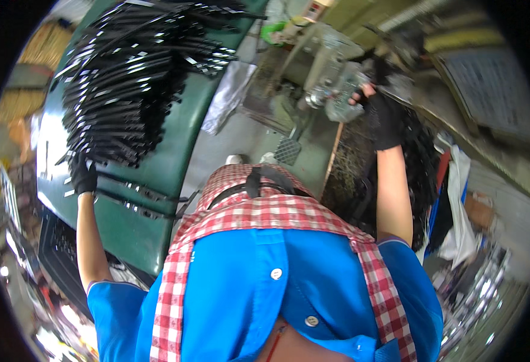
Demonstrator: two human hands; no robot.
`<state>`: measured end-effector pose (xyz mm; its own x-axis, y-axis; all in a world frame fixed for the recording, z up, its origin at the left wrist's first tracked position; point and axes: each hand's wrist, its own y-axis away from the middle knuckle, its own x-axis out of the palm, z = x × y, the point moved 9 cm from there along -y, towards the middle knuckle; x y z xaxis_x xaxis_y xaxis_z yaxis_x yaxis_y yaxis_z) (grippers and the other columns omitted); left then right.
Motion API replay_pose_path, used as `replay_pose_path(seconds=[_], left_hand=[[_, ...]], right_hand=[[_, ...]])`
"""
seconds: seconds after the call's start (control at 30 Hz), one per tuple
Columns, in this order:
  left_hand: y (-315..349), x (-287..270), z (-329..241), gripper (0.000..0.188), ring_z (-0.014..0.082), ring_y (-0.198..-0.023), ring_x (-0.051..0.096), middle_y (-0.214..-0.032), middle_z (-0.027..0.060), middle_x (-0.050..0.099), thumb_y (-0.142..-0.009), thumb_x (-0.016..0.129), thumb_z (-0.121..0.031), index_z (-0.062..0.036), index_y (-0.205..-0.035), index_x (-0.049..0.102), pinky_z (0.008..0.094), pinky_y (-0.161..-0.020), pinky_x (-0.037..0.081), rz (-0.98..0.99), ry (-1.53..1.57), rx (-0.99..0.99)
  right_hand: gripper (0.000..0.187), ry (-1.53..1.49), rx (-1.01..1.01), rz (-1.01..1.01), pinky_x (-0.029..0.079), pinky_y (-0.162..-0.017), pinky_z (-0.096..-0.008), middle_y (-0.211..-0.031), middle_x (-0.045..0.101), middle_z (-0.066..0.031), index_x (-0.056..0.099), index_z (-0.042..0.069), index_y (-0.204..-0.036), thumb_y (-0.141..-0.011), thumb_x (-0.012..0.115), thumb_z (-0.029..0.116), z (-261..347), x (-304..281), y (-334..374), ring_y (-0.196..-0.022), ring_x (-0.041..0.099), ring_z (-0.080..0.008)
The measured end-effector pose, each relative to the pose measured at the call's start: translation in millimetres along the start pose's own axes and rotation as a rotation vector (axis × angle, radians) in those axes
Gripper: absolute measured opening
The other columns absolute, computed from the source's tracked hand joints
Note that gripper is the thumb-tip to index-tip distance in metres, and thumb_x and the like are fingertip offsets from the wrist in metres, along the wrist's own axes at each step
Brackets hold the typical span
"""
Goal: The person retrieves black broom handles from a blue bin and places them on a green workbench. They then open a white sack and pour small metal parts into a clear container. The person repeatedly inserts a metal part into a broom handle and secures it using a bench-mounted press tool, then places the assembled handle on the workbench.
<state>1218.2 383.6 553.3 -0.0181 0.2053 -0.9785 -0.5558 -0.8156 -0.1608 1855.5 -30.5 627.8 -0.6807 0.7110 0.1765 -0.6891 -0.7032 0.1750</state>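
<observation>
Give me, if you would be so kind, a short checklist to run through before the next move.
1. Both hands gloved: ok; the left hand and right hand wear black gloves.
2. Right fingertips covered: not ok; they show bare beside the clear plastic at the machine.
3. Foot pedal free: ok; no shoe rests on its visible tread.
4. Pile of black strips evenly stacked: not ok; its ends are uneven on the green table.
5. Two separate strips held by the left hand: cannot tell; its grip is too blurred.
</observation>
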Motion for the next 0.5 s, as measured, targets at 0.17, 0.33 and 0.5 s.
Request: replay_pose_path(seconds=[0.17,0.33,0.5], left_hand=[[-33.4,-0.8,-16.9,0.040,0.0353,-0.113,0.049,-0.122,0.0153,0.054,-0.075,0.061,-0.005,-0.0096,-0.115,0.057,0.0430,-0.095,0.040,0.098,0.060,0.071],[-33.2,-4.7,16.2,0.035,0.0328,-0.113,0.052,-0.117,0.0152,0.058,-0.081,0.053,-0.003,-0.0057,-0.117,0.057,0.0380,-0.096,0.041,0.004,0.232,0.116],[-65.7,-26.5,99.6,0.029,0.0265,-0.112,0.054,-0.117,0.0127,0.060,-0.092,0.052,-0.013,-0.0013,-0.118,0.056,0.0366,-0.097,0.041,-0.273,0.248,0.022]], right_hand=[[0.023,0.266,-0.017,-0.023,0.051,-0.071,-0.0299,-0.083,0.064,-0.0064,0.061,-0.001,-0.100,-0.088,0.062,0.018,31.1,21.0,20.6,-0.076,0.064,-0.0156],[0.023,0.251,-0.035,-0.082,0.052,-0.068,-0.0298,-0.080,0.064,-0.0060,0.062,-0.001,-0.099,-0.085,0.065,0.017,31.4,19.9,19.7,-0.071,0.064,-0.0163],[0.012,0.220,-0.141,-0.217,0.051,-0.058,-0.0311,-0.071,0.063,-0.0073,0.064,0.002,-0.086,-0.078,0.064,0.012,-49.1,-45.0,-17.0,-0.064,0.062,-0.0166]])
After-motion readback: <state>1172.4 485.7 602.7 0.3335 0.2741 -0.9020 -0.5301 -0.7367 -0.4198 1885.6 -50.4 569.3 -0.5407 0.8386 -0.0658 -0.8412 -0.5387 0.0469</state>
